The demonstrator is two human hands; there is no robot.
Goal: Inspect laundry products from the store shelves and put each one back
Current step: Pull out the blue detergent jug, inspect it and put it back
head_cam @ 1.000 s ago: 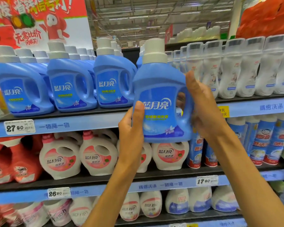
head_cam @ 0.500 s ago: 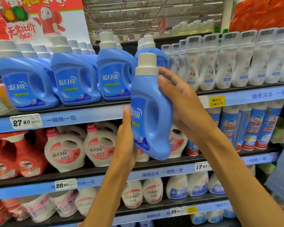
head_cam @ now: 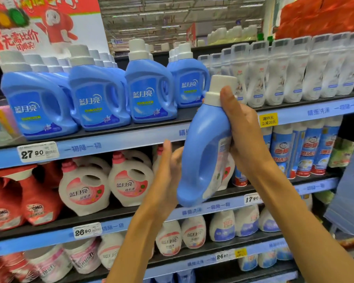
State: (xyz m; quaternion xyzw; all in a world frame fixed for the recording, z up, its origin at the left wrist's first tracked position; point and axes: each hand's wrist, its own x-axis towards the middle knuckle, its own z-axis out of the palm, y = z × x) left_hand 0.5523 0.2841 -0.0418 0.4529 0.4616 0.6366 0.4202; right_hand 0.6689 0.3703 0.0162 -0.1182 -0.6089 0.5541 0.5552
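Where blue-edged shelves stand, jugs crowd

Left of both hands, 蓝月亮 on the blue detergent jugs — price tag below reading 27.90. Left of the left hand, 蓝月亮 on white jugs, OMO on red ones. Lower, tags 26.90 — and 17.90 under the right hand.
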